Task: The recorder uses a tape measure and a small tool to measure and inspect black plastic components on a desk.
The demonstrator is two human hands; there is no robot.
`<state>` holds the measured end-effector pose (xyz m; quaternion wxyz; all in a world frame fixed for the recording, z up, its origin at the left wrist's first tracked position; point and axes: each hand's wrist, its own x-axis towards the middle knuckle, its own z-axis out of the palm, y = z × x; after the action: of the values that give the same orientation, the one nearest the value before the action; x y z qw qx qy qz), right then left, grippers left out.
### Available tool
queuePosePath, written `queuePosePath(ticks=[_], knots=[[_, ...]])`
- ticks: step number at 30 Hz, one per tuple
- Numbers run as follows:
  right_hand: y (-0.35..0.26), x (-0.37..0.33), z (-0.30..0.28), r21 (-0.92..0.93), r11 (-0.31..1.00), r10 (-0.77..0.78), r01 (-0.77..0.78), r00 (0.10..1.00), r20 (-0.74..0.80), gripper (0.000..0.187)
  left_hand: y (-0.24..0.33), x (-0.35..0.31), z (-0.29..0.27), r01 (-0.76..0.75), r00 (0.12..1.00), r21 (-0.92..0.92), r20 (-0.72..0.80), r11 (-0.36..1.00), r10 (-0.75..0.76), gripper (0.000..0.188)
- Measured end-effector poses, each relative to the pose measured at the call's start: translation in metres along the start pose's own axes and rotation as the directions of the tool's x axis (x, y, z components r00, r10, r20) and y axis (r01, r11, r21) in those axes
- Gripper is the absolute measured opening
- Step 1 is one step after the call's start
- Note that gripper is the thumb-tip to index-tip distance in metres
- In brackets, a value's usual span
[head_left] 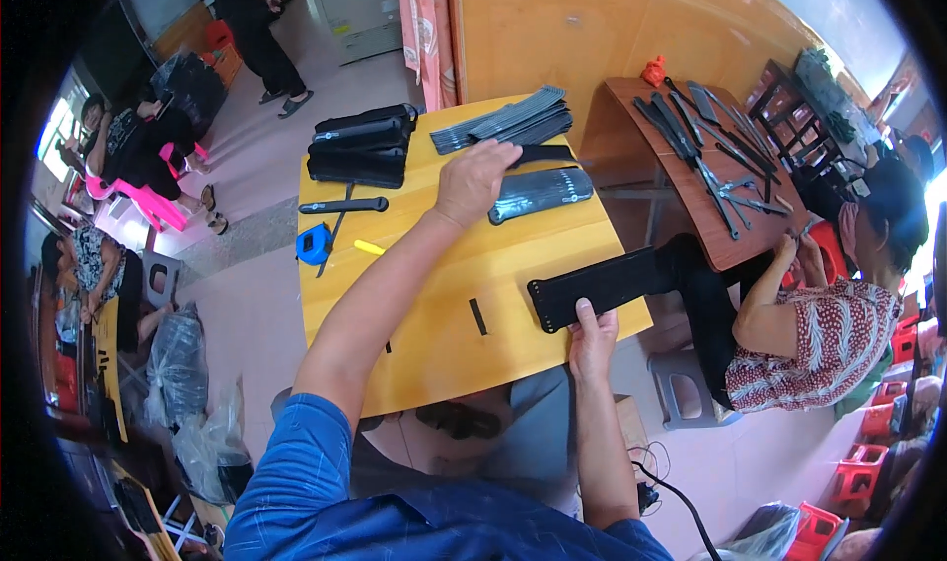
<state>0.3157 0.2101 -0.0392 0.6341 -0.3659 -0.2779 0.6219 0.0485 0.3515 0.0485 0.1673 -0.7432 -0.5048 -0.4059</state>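
My right hand (592, 336) grips the near edge of a flat black sleeve (598, 287), thumb on top; a row of small holes or dots runs along its left end. My left hand (477, 181) reaches across to the far side of the yellow table, its fingers closed at the left end of a black strip (548, 154). Just below that strip lies a shiny, plastic-wrapped dark pack (541, 195). A pile of grey-black strips (513, 124) rests behind my left hand. At the table's left are stacked black pouches (361, 147) and one narrow black strap (345, 206).
A blue tape measure (315, 245) and a yellow tool (369, 247) lie on the yellow table (424, 364), with a small black piece (478, 316) nearer me. At right, a person (809, 334) sits by a brown table (725, 250) bearing dark metal parts. Other people are at left.
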Motion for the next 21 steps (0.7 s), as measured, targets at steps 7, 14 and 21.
queuePosePath(ticks=[7, 14, 21], knots=[[-0.003, -0.002, 0.006, -0.004, 1.000, -0.005, 0.005, 1.000, 0.005, 0.031, -0.013, -0.033, 0.024, 0.066, 0.998, -0.075, 0.030, 0.995, -0.063, 0.035], [-0.002, -0.002, 0.002, -0.012, 1.000, 0.004, -0.004, 1.000, 0.015, 0.035, -0.001, 0.015, 0.017, 0.125, 0.982, -0.241, -0.110, 0.962, -0.155, 0.040], [0.004, -0.001, 0.002, 0.003, 1.000, -0.009, 0.008, 0.999, 0.046, 0.036, -0.026, -0.049, 0.037, -0.011, 0.966, -0.026, 0.259, 1.000, 0.017, 0.035]])
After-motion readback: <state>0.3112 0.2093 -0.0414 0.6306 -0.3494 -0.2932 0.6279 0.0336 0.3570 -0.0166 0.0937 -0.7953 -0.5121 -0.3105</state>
